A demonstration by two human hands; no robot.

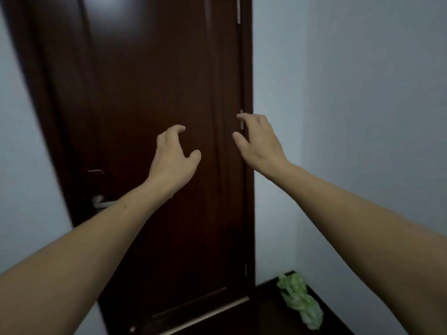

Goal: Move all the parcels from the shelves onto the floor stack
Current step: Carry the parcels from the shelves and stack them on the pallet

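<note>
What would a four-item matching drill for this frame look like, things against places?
1. left hand
2. right hand
3. door handle
4. green crumpled thing

A. on the dark floor, bottom right
B. empty, raised at the hinge edge of the door
C. empty, raised before the door panel
D. door's left side, partly behind a forearm

Pairs: 1-C, 2-B, 3-D, 4-A

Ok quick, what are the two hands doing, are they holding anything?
Left hand: open, fingers loosely curled, holding nothing.
Right hand: open, fingers loosely curled, holding nothing.
</note>
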